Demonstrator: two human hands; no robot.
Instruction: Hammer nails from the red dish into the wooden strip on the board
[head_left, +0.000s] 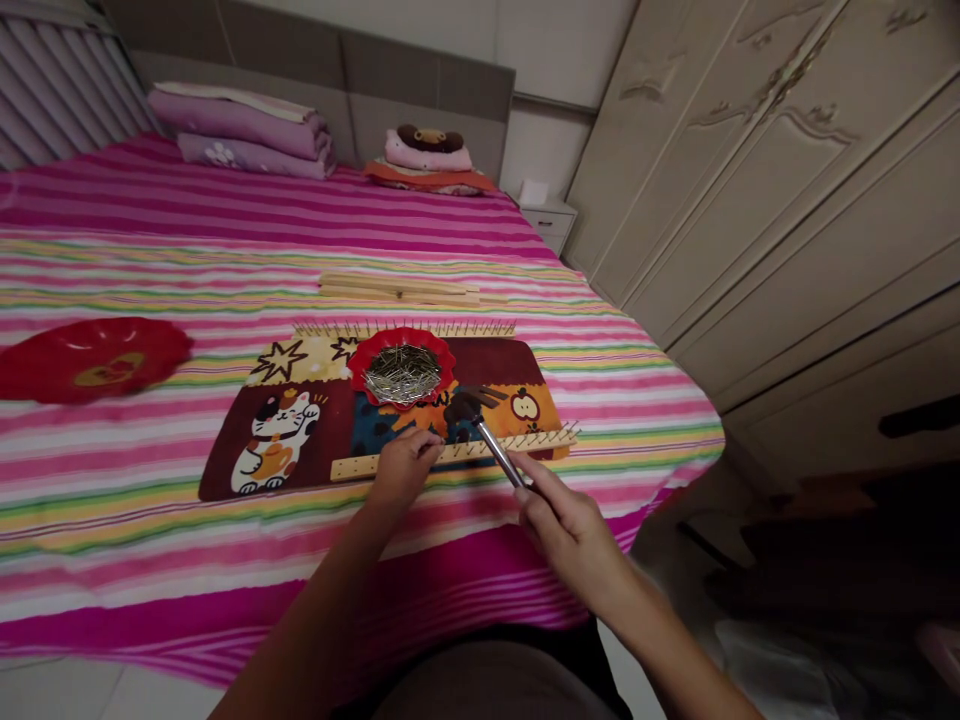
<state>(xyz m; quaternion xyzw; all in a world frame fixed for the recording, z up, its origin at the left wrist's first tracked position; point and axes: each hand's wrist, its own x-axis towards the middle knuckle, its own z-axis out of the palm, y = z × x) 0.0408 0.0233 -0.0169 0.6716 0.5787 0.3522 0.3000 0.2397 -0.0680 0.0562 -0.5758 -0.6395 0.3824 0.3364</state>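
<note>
My right hand (566,525) is wrapped round the handle of a hammer (495,447), whose dark head hangs above a wooden strip (356,467). Upright nails (551,437) stand along the strip's right part, while small holes mark its left end. At the middle of this strip, my left hand (409,465) has its fingers pinched together; whatever is between them is too small to make out. Beyond it, a red scalloped bowl (357,372) full of loose nails (403,374) rests on a patterned mat (337,430).
A second strip (480,329) bristles with nails along the mat's far edge. Bare wooden strips (397,289) lie behind it. To the left is a red plate (52,350). Everything lies on a striped bed cover (637,370), with folded bedding (255,135) and a wardrobe (750,200) farther off.
</note>
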